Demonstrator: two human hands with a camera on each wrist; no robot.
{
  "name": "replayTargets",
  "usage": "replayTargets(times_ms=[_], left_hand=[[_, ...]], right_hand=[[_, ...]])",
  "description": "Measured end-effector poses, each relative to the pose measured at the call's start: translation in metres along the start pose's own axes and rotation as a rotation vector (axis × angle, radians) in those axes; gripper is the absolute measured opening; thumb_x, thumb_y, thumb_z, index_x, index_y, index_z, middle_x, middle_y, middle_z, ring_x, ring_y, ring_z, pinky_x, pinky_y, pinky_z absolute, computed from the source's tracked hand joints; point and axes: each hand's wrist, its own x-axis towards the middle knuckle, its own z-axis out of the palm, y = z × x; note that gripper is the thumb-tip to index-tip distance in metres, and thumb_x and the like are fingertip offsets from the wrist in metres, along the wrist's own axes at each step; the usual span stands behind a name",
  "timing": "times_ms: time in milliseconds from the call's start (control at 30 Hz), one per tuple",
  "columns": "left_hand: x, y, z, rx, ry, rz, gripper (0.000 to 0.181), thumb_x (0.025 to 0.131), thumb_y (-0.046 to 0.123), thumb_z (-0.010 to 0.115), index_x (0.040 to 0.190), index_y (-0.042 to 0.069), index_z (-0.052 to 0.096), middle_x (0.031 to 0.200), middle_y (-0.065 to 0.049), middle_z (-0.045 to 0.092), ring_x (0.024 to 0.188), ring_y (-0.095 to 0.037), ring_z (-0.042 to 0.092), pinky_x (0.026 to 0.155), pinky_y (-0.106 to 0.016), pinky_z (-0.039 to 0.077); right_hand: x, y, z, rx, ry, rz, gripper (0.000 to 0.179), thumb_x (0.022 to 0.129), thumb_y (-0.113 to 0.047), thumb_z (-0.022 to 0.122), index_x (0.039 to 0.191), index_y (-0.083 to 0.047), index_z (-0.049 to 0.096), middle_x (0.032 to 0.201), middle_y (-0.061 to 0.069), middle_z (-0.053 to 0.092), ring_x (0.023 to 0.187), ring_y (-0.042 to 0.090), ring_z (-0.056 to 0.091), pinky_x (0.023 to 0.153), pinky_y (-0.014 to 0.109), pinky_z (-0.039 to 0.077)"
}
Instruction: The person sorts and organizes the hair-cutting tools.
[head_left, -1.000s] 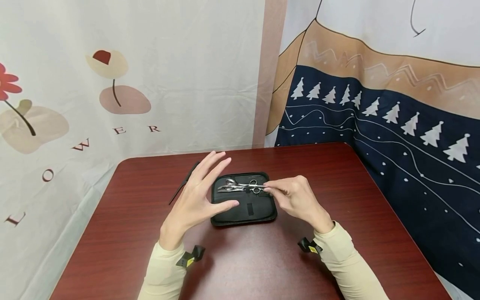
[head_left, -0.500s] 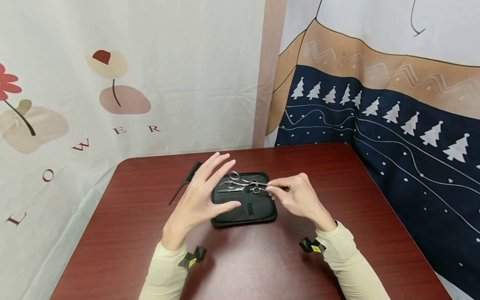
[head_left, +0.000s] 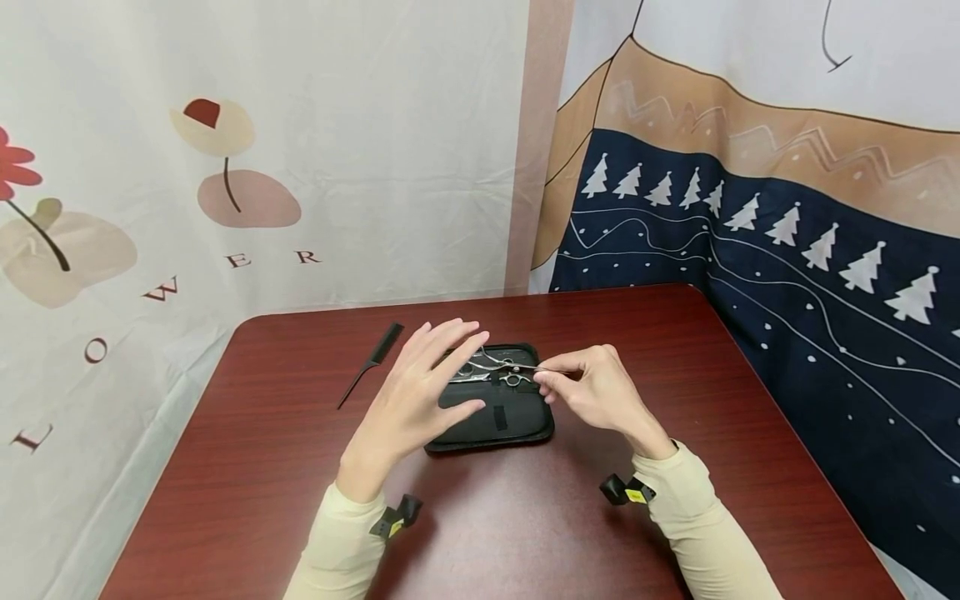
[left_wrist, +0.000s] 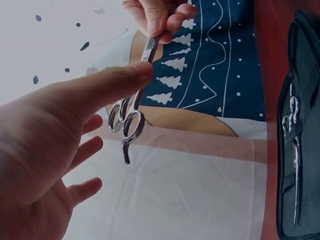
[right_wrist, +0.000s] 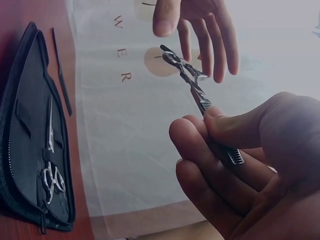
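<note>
Room light here is bright and diffuse; glare marks the near tabletop (head_left: pixel 517 525), with soft shadows inboard of both sleeves (head_left: pixel 708 533). Wrist views: dimmer, cool-toned, slightly soft, one upper corner washed pale.

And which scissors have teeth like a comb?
The held scissors, pinched by the blades in the right hand: comb-like teeth show there. The other scissors, lying in the black case, show no such teeth.
</note>
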Motion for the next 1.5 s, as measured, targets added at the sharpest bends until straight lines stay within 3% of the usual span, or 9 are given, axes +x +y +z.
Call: replayTargets(times_ms=[200,467,667,967,1500], left_hand=[[0.002,0.003,0.007,0.103,0.030,0.038,0.095,0.072,0.022,0.110,0.156,0.013,0.066,0.159,-0.013,0.066,0.151,-0.038,0.060,0.128,-0.066,0.048],[0.002,0.006,0.016,0.176,0.042,0.064,0.082,0.072,0.018,0.110,0.145,0.013,0.074,0.153,-0.010,0.071,0.147,-0.036,0.064,0.125,-0.060,0.053],[0.002,0.009,0.019,0.174,0.051,0.075,0.069,0.076,0.006,0.105,0.140,0.008,0.077,0.145,-0.012,0.076,0.142,-0.034,0.069,0.120,-0.047,0.059],[0.001,0.012,0.019,0.150,0.036,0.058,0.044,0.089,0.001,0.094,0.131,0.005,0.081,0.139,-0.011,0.078,0.136,-0.029,0.072,0.113,-0.038,0.063],[0.000,0.012,0.020,0.206,0.064,0.089,0.038,0.080,0.000,0.100,0.115,0.008,0.087,0.126,-0.008,0.082,0.122,-0.027,0.078,0.096,-0.036,0.070]], right_hand=[[0.000,0.001,-0.001,0.024,-0.033,0.012,0.007,0.099,-0.010,0.087,0.104,-0.010,0.091,0.077,0.000,0.082,0.071,0.027,0.082,0.060,0.021,0.055],[0.000,0.001,-0.002,0.053,-0.069,0.018,0.008,0.099,-0.009,0.087,0.106,-0.008,0.090,0.078,0.001,0.083,0.069,0.019,0.081,0.062,0.021,0.057],[-0.001,0.000,-0.004,0.074,-0.089,0.019,0.008,0.099,-0.011,0.087,0.106,-0.007,0.090,0.079,0.002,0.083,0.067,0.009,0.078,0.063,0.022,0.059],[-0.001,0.000,-0.004,0.070,-0.105,0.025,0.006,0.100,-0.012,0.087,0.104,-0.009,0.090,0.079,0.001,0.083,0.067,0.008,0.078,0.060,0.023,0.055],[-0.001,0.000,-0.003,0.054,-0.145,0.037,0.010,0.100,-0.010,0.084,0.097,-0.018,0.089,0.074,-0.006,0.079,0.066,0.010,0.076,0.056,0.022,0.047]])
